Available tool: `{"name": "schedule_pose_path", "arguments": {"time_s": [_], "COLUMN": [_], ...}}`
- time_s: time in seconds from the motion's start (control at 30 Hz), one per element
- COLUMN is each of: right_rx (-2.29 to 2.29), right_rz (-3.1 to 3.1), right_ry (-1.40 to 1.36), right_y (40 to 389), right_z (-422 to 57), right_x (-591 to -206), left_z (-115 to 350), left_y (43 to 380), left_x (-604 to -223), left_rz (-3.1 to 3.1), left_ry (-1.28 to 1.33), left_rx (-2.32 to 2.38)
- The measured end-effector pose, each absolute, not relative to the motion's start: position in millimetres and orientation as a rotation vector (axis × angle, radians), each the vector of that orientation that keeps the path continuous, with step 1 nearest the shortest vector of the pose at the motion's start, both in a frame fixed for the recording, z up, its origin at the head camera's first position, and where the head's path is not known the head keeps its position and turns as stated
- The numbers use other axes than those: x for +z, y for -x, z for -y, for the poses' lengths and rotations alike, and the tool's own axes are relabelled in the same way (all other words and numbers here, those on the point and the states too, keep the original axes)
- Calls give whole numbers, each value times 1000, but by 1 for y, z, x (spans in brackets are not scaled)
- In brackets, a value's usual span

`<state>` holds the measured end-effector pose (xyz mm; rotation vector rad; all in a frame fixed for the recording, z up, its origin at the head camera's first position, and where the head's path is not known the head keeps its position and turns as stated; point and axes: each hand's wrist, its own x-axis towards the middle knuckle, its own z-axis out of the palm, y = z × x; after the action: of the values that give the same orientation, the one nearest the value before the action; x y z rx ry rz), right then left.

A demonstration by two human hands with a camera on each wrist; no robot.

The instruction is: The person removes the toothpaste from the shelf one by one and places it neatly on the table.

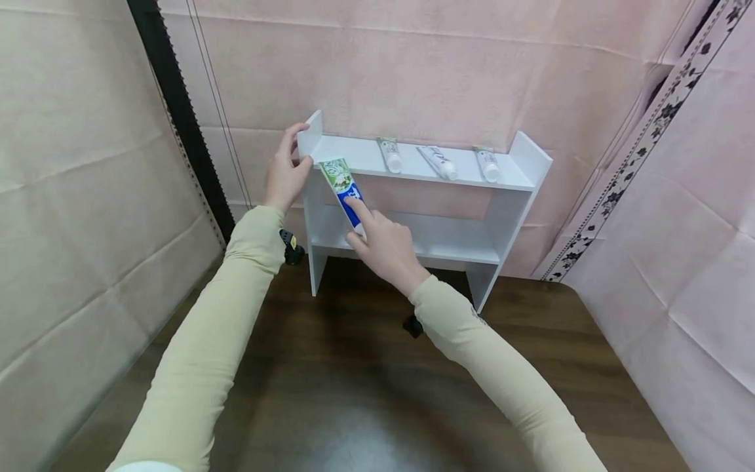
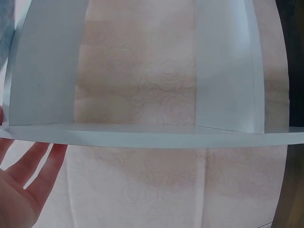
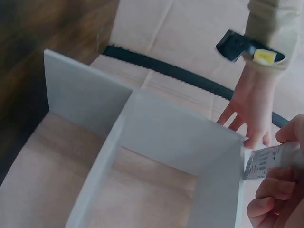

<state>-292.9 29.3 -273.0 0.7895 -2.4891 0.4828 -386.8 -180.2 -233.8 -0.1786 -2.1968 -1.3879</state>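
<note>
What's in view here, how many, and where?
two-level shelving unit: one, white, at the back
white-capped tubes: three, mostly white, on the unit's top board
flat printed tube: one, green and blue, near the board's left end
wood-grain surface: one, dark brown, beneath
fabric walls: three, pale pinkish, around
plain strip: one, black, left
flowered strip: one, black-and-white, right
wrist devices: two, black, wrists
long sleeves: two, pale yellow-green, arms
left hand: one, bare, gripping unit's left panel
right hand: one, bare, holding printed tube

White two-tier shelf (image 1: 508, 219) on a brown wood-grain surface (image 1: 354, 393), three pale tubes (image 1: 438, 162) across its upper board (image 1: 352, 148).
</note>
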Motion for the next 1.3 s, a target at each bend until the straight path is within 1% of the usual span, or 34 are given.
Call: {"name": "schedule_pose_path", "arguments": {"time_s": [0.17, 0.37, 0.47, 0.7, 0.9, 1.1, 1.3], "right_rx": [557, 606, 599, 528, 385, 285, -136], "right_rz": [2409, 2410, 2490, 2738, 2914, 2948, 2825], "right_ry": [-814, -761, -744, -762, -750, -765, -829], "right_y": [270, 246, 241, 238, 231, 222, 209], "right_z": [-42, -58, -63, -62, -53, -39, -24], "right_x": [-294, -338, -357, -387, -422, -433, -449], "left_z": [180, 177, 175, 177, 175, 172, 175], "left_y": [388, 388, 388, 389, 388, 390, 392], "left_x": [-234, -234, -234, -235, -238, -238, -238], "left_rz": [2202, 2213, 2213, 2209, 2214, 2207, 2189], "left_ry": [155, 134, 133, 119, 113, 110, 99], "left_rx": [-1385, -1384, -1380, -1355, -1335, -1333, -1351]}}
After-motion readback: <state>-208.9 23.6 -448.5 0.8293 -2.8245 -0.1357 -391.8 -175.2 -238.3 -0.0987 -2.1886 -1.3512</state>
